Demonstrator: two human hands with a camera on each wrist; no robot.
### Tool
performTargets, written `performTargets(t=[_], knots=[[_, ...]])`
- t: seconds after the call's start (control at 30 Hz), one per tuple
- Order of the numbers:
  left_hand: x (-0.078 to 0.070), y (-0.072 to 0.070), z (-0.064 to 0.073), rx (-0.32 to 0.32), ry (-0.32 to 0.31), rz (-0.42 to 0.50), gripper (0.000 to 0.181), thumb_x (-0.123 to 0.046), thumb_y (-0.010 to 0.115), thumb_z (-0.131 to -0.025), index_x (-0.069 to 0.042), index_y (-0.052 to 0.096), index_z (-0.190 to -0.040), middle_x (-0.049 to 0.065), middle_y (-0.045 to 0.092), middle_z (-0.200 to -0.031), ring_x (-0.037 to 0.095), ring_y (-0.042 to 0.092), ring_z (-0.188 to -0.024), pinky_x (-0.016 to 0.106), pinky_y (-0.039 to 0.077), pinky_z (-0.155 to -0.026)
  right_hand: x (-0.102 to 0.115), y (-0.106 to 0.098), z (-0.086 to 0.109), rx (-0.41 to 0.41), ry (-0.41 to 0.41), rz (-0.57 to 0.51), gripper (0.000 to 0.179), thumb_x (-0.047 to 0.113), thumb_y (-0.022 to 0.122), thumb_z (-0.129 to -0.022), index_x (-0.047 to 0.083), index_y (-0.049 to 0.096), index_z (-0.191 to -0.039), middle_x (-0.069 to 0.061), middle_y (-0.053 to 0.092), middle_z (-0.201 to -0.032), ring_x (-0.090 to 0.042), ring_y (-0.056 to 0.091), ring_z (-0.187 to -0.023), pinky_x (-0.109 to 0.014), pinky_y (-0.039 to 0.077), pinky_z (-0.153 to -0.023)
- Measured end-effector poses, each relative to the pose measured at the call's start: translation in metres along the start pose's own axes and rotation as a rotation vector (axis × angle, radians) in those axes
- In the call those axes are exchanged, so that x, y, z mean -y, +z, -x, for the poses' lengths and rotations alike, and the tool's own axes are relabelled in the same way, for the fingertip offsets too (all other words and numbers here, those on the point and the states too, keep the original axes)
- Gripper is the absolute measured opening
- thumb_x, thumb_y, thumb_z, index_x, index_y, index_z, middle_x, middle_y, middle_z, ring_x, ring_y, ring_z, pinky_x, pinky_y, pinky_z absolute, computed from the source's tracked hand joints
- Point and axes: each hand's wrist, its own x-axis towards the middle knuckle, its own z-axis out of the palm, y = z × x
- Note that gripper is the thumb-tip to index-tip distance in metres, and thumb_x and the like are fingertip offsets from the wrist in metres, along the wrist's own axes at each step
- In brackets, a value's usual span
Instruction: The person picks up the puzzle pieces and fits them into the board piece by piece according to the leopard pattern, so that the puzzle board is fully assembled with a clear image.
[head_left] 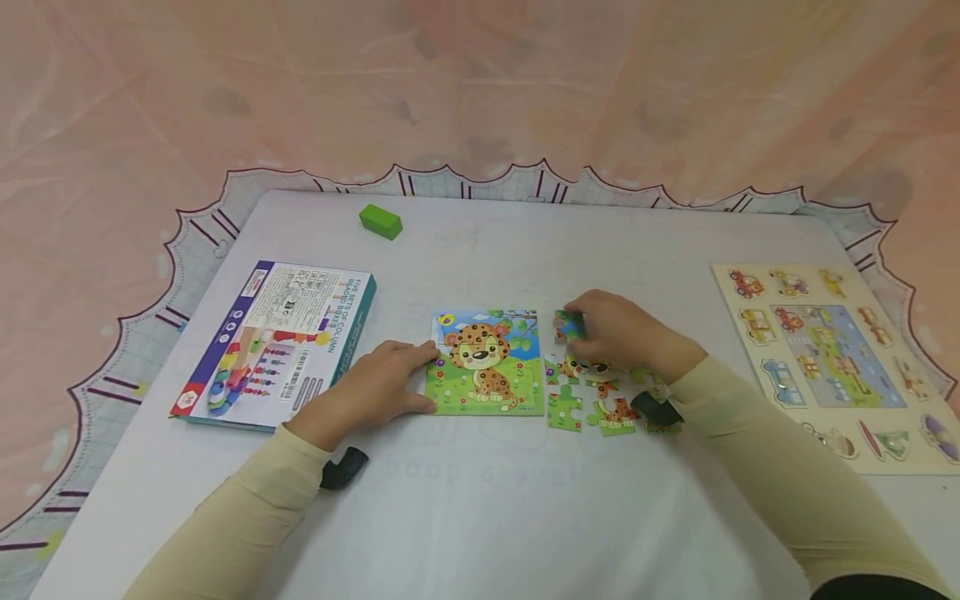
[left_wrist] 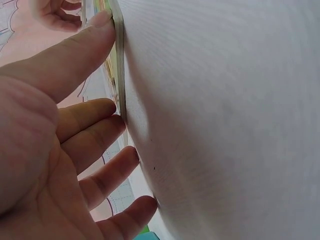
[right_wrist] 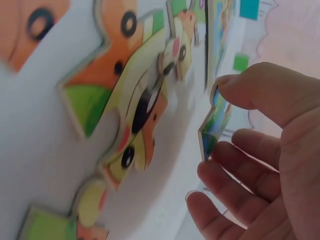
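Note:
A square leopard picture board (head_left: 483, 362) lies in the middle of the table. My left hand (head_left: 382, 383) is at its left edge, thumb and fingers extended and touching the side, as the left wrist view also shows. Just right of the board, my right hand (head_left: 630, 333) pinches a blue-and-green puzzle piece (right_wrist: 215, 125) between thumb and fingers, tilted above the table. Below that hand lie several loose jigsaw pieces (head_left: 564, 412) with orange, yellow and green parts of a leopard picture. Part of this group is hidden by the right hand and wrist.
A boxed toy set (head_left: 288, 342) lies to the left. Toward the back edge is a green block (head_left: 381, 222). At the far right a wooden board of vehicle and toy shapes (head_left: 817, 287) lies flat. A scalloped cloth border (head_left: 495, 182) runs along the table's far edge.

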Motion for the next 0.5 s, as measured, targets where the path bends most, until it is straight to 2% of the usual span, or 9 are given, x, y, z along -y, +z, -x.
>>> performTargets(t=[0.5], knots=[[-0.002,-0.001,0.001,-0.002,-0.001,-0.002,0.075,-0.029,0.082,-0.084,-0.008,0.049,-0.149,0.011,0.045,-0.153,0.036,0.039,-0.138,0.052,0.036,-0.110,0.017,0.006,-0.013,-0.009,-0.091,0.049,0.056,0.024,0.073,-0.088,-0.009,0.058,-0.130,-0.019,0.061,-0.128,-0.032,0.056,-0.118,-0.046,0.043,-0.105]])
